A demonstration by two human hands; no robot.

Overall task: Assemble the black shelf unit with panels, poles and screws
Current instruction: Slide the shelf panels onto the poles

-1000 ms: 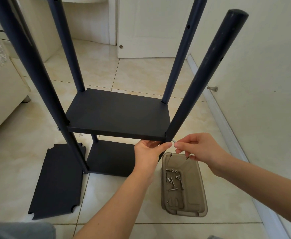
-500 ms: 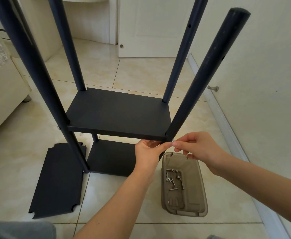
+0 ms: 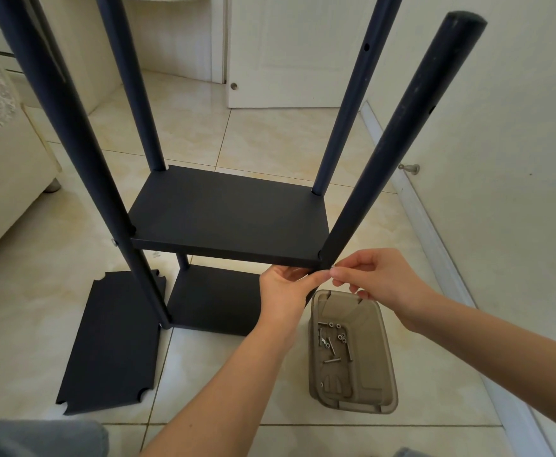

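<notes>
Right hand (image 3: 378,278), pinching a screw (image 3: 333,267), has closed onto the near-right pole (image 3: 398,143) where the left hand (image 3: 283,291) grips the upper panel (image 3: 227,216) corner; the lower panel (image 3: 217,298) is mounted, one loose panel (image 3: 111,344) remains unfitted on the near-left floor (image 3: 39,291).

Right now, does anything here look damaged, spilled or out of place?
Nothing spilled or broken. The near right pole shows pale scuffs near its top, and one loose panel lies flat on the floor left of the unit; screws sit in the tray.
</notes>
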